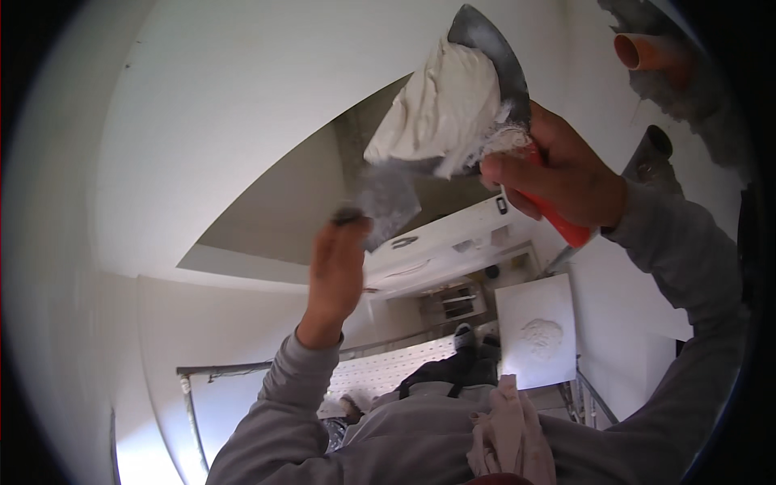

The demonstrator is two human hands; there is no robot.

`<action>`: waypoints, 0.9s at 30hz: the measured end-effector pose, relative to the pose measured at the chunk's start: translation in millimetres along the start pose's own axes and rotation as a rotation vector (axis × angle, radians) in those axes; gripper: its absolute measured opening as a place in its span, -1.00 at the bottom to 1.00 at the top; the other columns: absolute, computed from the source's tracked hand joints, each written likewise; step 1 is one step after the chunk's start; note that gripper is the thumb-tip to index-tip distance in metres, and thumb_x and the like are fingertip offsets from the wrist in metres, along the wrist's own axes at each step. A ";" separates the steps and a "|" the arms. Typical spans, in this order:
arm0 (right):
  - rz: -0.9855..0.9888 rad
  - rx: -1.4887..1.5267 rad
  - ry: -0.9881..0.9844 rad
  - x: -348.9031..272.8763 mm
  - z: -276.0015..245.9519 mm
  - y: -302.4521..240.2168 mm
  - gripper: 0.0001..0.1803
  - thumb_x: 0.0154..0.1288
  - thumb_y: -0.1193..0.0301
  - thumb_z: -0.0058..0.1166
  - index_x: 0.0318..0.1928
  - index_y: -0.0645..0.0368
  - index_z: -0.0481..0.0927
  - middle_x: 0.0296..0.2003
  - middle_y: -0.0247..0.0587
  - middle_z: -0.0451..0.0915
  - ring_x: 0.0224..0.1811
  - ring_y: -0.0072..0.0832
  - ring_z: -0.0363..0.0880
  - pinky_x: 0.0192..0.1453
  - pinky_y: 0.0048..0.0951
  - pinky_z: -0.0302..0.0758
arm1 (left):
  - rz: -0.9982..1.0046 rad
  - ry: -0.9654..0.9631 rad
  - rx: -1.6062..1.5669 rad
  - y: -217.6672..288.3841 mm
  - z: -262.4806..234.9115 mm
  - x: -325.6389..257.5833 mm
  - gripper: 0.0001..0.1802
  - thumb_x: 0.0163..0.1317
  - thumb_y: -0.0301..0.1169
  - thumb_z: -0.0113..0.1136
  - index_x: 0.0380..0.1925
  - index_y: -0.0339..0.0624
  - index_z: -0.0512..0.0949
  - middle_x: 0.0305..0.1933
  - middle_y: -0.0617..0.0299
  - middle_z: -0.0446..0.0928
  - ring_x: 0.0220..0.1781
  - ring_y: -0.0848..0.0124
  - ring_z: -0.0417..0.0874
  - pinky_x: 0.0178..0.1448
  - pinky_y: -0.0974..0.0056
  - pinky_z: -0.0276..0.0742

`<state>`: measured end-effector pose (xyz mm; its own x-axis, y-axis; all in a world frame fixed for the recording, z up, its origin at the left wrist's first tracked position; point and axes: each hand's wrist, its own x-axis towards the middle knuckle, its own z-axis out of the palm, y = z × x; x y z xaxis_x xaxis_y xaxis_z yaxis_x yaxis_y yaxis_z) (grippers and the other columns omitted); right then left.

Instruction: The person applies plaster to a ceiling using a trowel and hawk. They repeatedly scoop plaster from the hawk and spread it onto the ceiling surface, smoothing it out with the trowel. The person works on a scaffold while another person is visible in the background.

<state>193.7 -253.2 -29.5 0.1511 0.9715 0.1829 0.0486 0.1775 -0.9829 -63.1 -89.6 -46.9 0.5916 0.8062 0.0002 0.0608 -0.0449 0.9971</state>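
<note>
My right hand (570,174) is closed round the red handle of a wide putty knife (508,61). Its dark metal blade is raised towards the ceiling and carries a thick heap of white plaster (440,105). Some plaster also coats the base of the blade by my thumb. To the left and lower, my left hand (335,263) grips the dark handle of a smaller putty knife (394,204). Motion smears that blade, which is just below the lower edge of the heap; I cannot tell whether they touch.
White ceiling (242,89) curves overhead beside a recessed opening. At upper right, an orange pipe (634,51) and a grey pipe (656,144) stick out. Below lie a white board (521,303) with a plaster patch, a perforated platform (388,368) and a metal rail (234,368).
</note>
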 end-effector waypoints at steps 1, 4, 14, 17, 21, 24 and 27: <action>-0.015 -0.021 0.046 3.2 -1.6 6.2 -0.73 0.54 0.34 0.09 0.09 0.22 0.47 -0.43 -0.33 0.54 -0.54 -0.67 0.46 -0.49 -0.53 0.44 | -0.062 0.028 -0.267 -1.0 4.1 5.4 -0.72 0.45 -0.44 0.06 0.09 -0.27 0.54 0.07 0.10 0.63 -0.06 0.32 0.74 -0.19 0.26 0.68; -0.145 -0.339 0.110 9.5 -11.1 22.0 -0.65 0.56 0.36 0.03 0.23 0.23 0.43 -0.34 -0.27 0.57 -0.42 -0.62 0.48 -0.36 -0.52 0.47 | -0.303 0.008 -0.654 19.6 27.6 12.8 -0.72 0.49 -0.36 0.04 0.07 -0.27 0.53 0.02 0.12 0.67 -0.16 0.33 0.78 -0.23 0.32 0.72; -0.646 -0.769 0.040 22.4 -2.3 35.4 0.05 -0.08 0.86 0.15 0.48 -0.18 0.42 0.44 -0.13 0.37 0.32 -0.08 0.57 0.18 -0.28 0.74 | -0.624 -0.294 -0.875 21.5 57.8 32.8 -0.77 0.43 -0.41 0.03 0.01 -0.20 0.52 0.03 0.19 0.64 -0.05 0.32 0.73 0.07 0.24 0.69; -0.566 -0.866 0.069 22.1 -1.0 33.9 0.08 -0.11 0.89 0.08 0.48 -0.20 0.41 0.43 -0.15 0.38 0.25 -0.13 0.63 0.08 -0.30 0.77 | -0.518 -0.225 -0.720 27.1 61.5 26.9 -0.76 0.40 -0.39 0.03 0.00 -0.20 0.52 0.06 0.21 0.60 -0.02 0.29 0.70 0.16 0.19 0.63; -0.443 -0.985 0.101 21.8 4.7 32.9 0.09 -0.10 0.88 0.03 0.50 -0.24 0.37 0.41 -0.18 0.41 0.02 -0.19 0.74 -0.09 -0.34 0.80 | -0.364 -0.241 -0.844 20.5 56.9 21.9 -0.75 0.36 -0.32 0.11 -0.03 -0.14 0.53 -0.02 0.24 0.61 -0.04 0.33 0.70 0.11 0.22 0.62; -0.309 -1.117 0.130 23.3 5.5 32.1 0.03 0.02 0.82 0.04 0.52 -0.26 0.34 0.33 -0.21 0.48 -0.19 -0.21 0.76 -0.19 -0.38 0.80 | -0.384 -0.136 -0.849 19.1 50.7 35.5 -0.76 0.34 -0.28 0.17 -0.06 -0.09 0.55 -0.04 0.25 0.61 -0.03 0.36 0.69 0.06 0.25 0.62; -0.028 -1.331 0.095 23.4 -2.5 34.6 -0.08 0.13 0.75 0.08 0.53 -0.13 0.32 0.30 -0.15 0.52 -0.20 -0.17 0.74 -0.17 -0.20 0.73 | -0.258 0.041 -0.727 -8.6 43.6 52.5 -0.79 0.35 -0.26 0.20 -0.10 -0.07 0.56 -0.05 0.25 0.62 -0.03 0.37 0.69 0.00 0.27 0.64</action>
<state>201.4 -224.7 -59.2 0.1993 0.9456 0.2571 0.9649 -0.1436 -0.2199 2.5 -72.6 -58.7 0.5995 0.7603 -0.2503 -0.3590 0.5349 0.7649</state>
